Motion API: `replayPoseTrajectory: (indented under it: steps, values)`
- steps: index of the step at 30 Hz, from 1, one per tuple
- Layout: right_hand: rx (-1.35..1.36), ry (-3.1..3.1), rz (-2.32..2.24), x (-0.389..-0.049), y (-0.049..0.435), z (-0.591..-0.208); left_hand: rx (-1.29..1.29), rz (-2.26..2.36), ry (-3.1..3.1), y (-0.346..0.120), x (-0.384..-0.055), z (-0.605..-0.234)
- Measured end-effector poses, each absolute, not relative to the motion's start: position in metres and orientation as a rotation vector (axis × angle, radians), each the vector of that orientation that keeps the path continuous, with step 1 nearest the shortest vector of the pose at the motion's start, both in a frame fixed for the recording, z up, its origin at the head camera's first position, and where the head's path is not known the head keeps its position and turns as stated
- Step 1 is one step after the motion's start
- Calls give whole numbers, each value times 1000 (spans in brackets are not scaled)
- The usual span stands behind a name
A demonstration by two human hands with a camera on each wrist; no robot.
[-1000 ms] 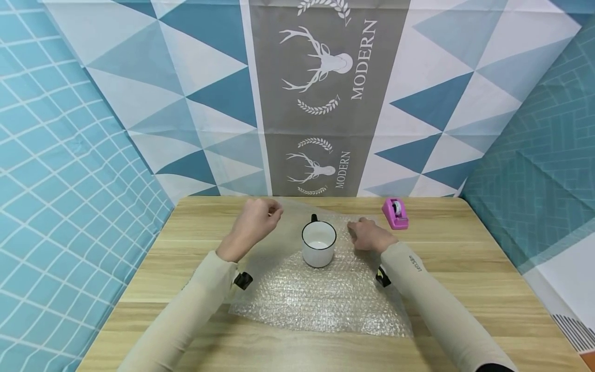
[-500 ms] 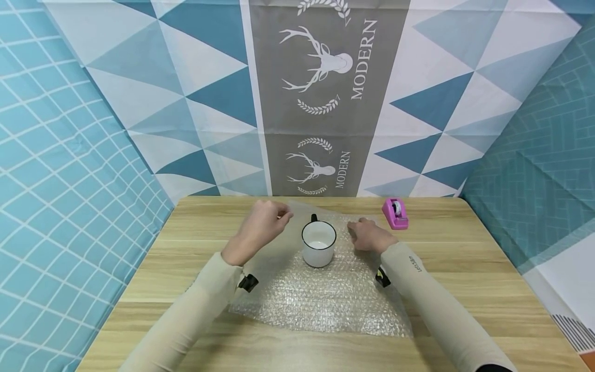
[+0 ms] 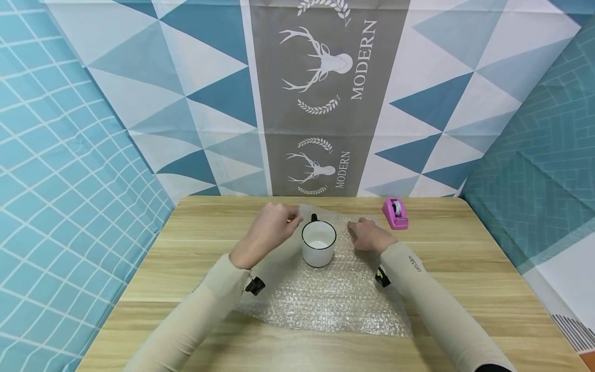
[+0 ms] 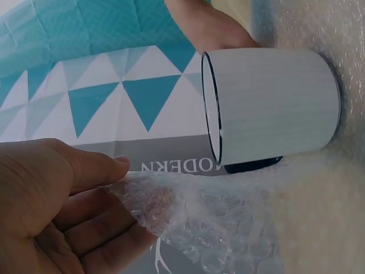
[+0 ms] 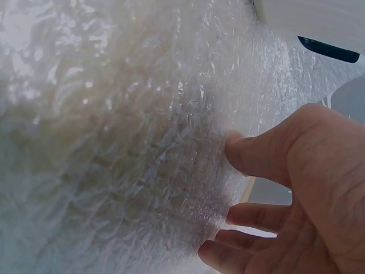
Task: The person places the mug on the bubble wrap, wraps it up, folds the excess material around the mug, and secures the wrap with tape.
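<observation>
A white enamel mug [image 3: 318,253] with a dark rim and dark handle stands upright on a sheet of bubble wrap [image 3: 325,305], its handle facing the far side. Between thumb and fingers my left hand [image 3: 274,226] pinches the wrap's far left corner; in the left wrist view this lifted bubble wrap [image 4: 222,222] runs beside the mug [image 4: 274,105]. To the mug's right, my right hand [image 3: 370,236] presses the sheet down with its fingertips. The right wrist view has the thumb and fingers of this hand [image 5: 319,177] spread against the bubble wrap [image 5: 114,148].
A pink tape dispenser [image 3: 396,216] with a roll of tape sits on the wooden table [image 3: 446,227] at the back right, beyond my right hand. Patterned cloth [image 3: 321,103] hangs right behind the table's far edge.
My left hand has moved right toward the mug, drawing the wrap's far left corner over with it. The right hand and the mug have stayed in place.
</observation>
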State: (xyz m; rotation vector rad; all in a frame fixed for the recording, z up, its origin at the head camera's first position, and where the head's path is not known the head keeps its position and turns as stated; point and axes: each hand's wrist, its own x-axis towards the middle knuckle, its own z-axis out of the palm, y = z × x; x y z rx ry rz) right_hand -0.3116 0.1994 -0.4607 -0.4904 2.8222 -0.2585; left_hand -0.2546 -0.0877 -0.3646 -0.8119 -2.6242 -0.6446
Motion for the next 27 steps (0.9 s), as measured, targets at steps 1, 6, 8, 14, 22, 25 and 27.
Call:
replayPoseTrajectory:
  steps: [1,6,8,14,22,25,27]
  values:
    - [-490,2822,-260,-311,199,-461,-815,-637,-2619,-87,-254,-365]
    - [-473,2810,-265,-312,200,-462,-839,-663,-2612,-82,-254,-367]
    - [-461,2804,-265,-312,201,-462,-856,-696,-2622,-79,-253,-368]
    - [-451,2801,-259,-313,200,-462,-928,-733,-2624,-73,-251,-370]
    - [-504,2803,-283,-312,198,-462,-1024,-742,-2589,-70,-250,-375]
    - [-484,2814,-284,-312,199,-461,-1073,-747,-2568,-67,-251,-377]
    - [-477,2816,-280,-313,200,-461,-1108,-752,-2563,-66,-252,-378]
